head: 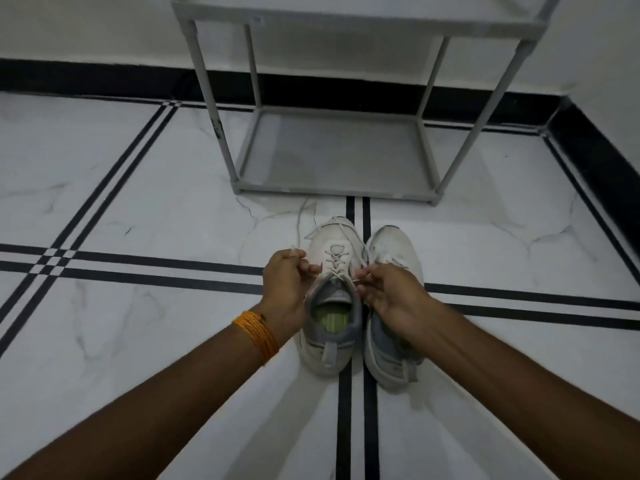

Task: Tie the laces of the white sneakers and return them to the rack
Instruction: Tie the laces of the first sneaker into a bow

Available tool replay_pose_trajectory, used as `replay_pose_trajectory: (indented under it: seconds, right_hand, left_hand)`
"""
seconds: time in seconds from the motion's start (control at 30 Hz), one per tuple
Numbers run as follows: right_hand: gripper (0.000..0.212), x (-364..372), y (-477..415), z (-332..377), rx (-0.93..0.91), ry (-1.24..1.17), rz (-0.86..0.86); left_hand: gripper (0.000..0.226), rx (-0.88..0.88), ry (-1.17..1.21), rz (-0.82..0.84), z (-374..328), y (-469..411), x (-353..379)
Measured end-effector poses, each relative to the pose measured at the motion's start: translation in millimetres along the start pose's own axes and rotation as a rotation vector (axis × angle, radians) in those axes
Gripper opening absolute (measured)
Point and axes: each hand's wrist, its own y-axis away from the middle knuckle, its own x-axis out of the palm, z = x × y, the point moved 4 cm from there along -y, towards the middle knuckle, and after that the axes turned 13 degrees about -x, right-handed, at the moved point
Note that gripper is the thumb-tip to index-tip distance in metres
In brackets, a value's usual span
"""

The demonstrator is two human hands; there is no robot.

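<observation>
Two white sneakers stand side by side on the floor, toes pointing at the rack. The left sneaker [332, 251] has a grey collar and a green insole; its white laces [337, 233] trail loose over the toe and onto the floor. My left hand [285, 285] pinches one lace end at the shoe's left side. My right hand [388, 292] pinches the other lace end at its right side and hides the middle of the right sneaker [393, 247]. The grey shoe rack [332, 157] stands just beyond the toes, its bottom shelf bare.
White marble floor [138, 209] with black inlay lines runs all around. A black skirting [104, 77] lines the wall behind the rack and the wall on the right. An orange thread band [258, 336] circles my left wrist.
</observation>
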Motion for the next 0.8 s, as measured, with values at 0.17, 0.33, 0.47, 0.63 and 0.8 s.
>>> replay_pose_trajectory:
  seconds: [0.17,0.33,0.47,0.63,0.8]
  right_hand:
    - [0.025,-7.2,-1.4,-12.4,0.027,-0.265,-0.158]
    - [0.034,-9.5,-8.7,-9.5,-0.070,0.032,-0.078]
    - [0.016,-9.9,-3.7,7.7,-0.363,0.426,0.091]
    - [0.017,11.9,7.3,25.3,-0.505,0.659,0.310]
    - [0.028,35.9,20.3,47.7,-0.464,0.847,0.581]
  left_hand:
    - [0.022,-0.034,0.100,-0.045,7.0,-5.4,-10.4]
    - [0.019,0.037,-0.013,0.033,8.8,-0.7,-3.8]
    - [0.022,0.304,-0.446,0.189,-10.4,21.8,21.5]
    - [0.028,0.583,-0.698,0.398,-37.5,40.4,69.2]
    - [0.026,0.670,-0.996,0.482,-46.5,32.3,99.4]
